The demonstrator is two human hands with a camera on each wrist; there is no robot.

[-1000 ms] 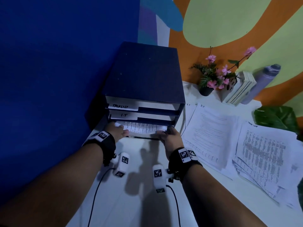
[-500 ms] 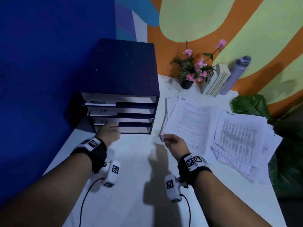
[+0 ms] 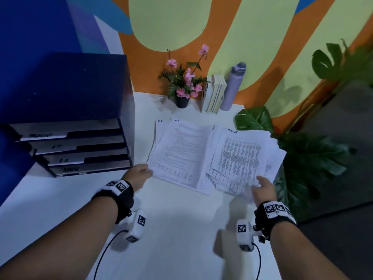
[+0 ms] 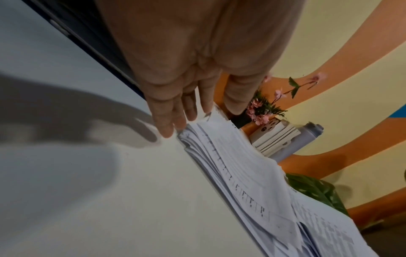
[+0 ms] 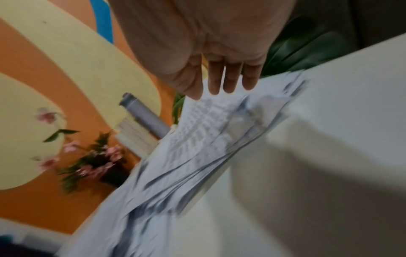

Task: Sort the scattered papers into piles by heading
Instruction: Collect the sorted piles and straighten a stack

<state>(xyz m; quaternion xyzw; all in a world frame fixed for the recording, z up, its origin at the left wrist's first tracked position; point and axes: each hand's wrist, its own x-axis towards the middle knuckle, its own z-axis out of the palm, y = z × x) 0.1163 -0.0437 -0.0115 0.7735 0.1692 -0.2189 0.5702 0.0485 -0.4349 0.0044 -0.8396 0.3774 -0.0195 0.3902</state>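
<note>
Scattered white papers (image 3: pixel 214 156) lie spread on the white table (image 3: pixel 173 229), right of the dark blue drawer unit (image 3: pixel 76 126) with its labelled drawers. The top left sheet is headed "I.T"; the one to its right is a printed table. My left hand (image 3: pixel 139 174) reaches the near left corner of the papers (image 4: pixel 222 153), with straight fingers (image 4: pixel 169 125) touching the edge. My right hand (image 3: pixel 262 188) lies with straight fingers (image 5: pixel 228 81) on the near right edge of the papers (image 5: pixel 208 132). Neither hand grips a sheet.
At the back of the table stand a pot of pink flowers (image 3: pixel 183 87), a few upright books (image 3: pixel 215 96) and a grey bottle (image 3: pixel 232 85). Large green plant leaves (image 3: pixel 306 158) hang over the table's right edge. The wall is behind.
Both hands left the drawer unit, whose bottom drawer now stands pushed in, and moved right to the paper spread. The head view swung right as well.
</note>
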